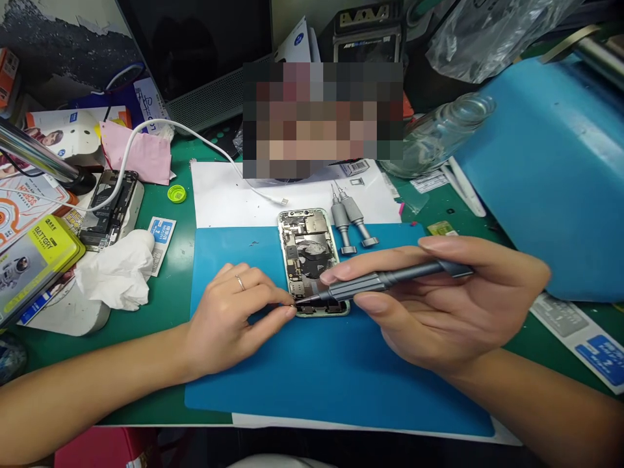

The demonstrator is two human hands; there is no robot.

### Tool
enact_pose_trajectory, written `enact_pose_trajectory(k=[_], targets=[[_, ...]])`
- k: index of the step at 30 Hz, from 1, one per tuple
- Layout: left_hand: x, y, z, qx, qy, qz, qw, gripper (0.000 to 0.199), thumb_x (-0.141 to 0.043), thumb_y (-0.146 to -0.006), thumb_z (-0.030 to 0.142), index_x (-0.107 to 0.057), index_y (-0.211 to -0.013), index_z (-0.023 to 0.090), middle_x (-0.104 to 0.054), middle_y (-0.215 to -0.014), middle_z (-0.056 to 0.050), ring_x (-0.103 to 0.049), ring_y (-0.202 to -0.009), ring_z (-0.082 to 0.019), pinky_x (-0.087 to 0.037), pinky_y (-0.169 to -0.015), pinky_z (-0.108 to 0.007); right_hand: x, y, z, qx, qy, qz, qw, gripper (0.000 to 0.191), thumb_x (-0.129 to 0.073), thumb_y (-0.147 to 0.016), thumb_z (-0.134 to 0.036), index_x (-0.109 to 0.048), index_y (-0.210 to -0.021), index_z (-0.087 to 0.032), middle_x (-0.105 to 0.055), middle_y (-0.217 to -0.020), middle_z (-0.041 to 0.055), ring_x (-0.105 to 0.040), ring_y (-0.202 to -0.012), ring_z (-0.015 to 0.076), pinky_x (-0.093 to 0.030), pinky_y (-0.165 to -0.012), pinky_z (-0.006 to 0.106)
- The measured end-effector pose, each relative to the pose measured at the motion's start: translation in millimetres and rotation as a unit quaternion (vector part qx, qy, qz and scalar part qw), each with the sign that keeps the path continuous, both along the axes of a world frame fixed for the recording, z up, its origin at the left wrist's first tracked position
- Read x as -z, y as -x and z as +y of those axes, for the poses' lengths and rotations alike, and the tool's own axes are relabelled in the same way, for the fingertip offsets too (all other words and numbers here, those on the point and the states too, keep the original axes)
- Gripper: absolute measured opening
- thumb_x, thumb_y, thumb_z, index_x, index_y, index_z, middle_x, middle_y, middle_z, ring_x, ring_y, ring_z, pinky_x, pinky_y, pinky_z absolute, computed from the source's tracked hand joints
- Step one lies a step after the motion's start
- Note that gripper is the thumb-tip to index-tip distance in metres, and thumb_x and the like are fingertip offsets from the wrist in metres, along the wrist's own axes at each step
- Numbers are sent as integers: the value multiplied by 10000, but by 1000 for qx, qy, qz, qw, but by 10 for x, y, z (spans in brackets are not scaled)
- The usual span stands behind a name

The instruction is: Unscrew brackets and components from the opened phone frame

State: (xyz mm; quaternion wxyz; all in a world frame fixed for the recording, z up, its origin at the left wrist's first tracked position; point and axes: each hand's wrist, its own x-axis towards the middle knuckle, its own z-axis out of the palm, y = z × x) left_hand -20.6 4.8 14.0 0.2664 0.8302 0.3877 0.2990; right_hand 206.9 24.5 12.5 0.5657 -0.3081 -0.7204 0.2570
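Observation:
An opened phone (312,250) with its inner parts showing lies on a blue mat (316,377). My right hand (439,299) holds a dark grey pen-like tool (375,283), its thin tip at the phone's lower left corner. At that same corner is my left hand (244,312), thumb and forefinger nearly together beside the tip; whatever may be between them is too small to make out. Two grey screwdrivers (344,224) lie just beyond the phone's upper right side, on white paper (234,201) and the mat's edge.
A white cable (166,121) arches over the left side to the paper. Another opened phone (110,201), crumpled tissue (119,270) and a yellow battery box (43,260) stand left. A glass jar (433,140), white tweezers (463,185) and a large blue object (550,175) are at right.

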Motion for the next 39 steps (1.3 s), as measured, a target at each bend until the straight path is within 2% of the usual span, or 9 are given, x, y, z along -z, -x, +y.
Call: enact_pose_trajectory(k=[3,11,20,26,31,39], targets=[[4,2,-1,1,-1,-6,1000,112,-633,-983,266,-704,-937,192,-725,-846,-6,-615,-746,-130,-377,-702,-311,8,-19,-3,0,0,-8,1000,629,-724,-836,-132,-535,-1382,-381,-787,-883,25,-766,-687,244,-614,-450,348],[1,-2,-4,1,4,-2,1000,122,-628,-987,260,-708,-927,190,-730,-850,-7,-614,-752,-130,-376,-707,-315,19,-30,20,-49,-3,10,999,691,-738,-802,-55,-525,-1413,-297,-800,-943,45,-777,-732,227,-665,-558,352],[-7,-6,-2,3,7,-8,1000,118,-636,-980,250,-716,-915,193,-731,-852,-2,-604,-736,-126,-371,-705,-318,24,-36,29,-48,2,-9,999,678,-729,-831,-105,-505,-1421,-352,-808,-969,19,-779,-721,225,-666,-541,338],[-7,-3,-5,7,13,-12,1000,103,-651,-968,238,-719,-909,187,-725,-843,0,-600,-729,-126,-365,-705,-314,28,-30,21,-63,-2,-1,998,694,-724,-817,-65,-504,-1427,-313,-806,-978,32,-784,-756,218,-694,-621,339],[-6,-4,-1,7,12,-12,1000,112,-639,-975,242,-716,-911,192,-731,-845,-7,-605,-731,-134,-371,-708,-315,36,-16,22,-66,3,6,998,685,-718,-829,-74,-496,-1426,-326,-805,-978,26,-785,-765,214,-697,-622,338],[0,-4,-1,14,13,-19,1000,107,-642,-974,239,-718,-922,185,-721,-854,-4,-595,-741,-126,-367,-712,-313,46,-3,44,-100,7,29,995,703,-711,-811,-10,-496,-1424,-279,-795,-1024,35,-783,-812,194,-698,-633,300]])
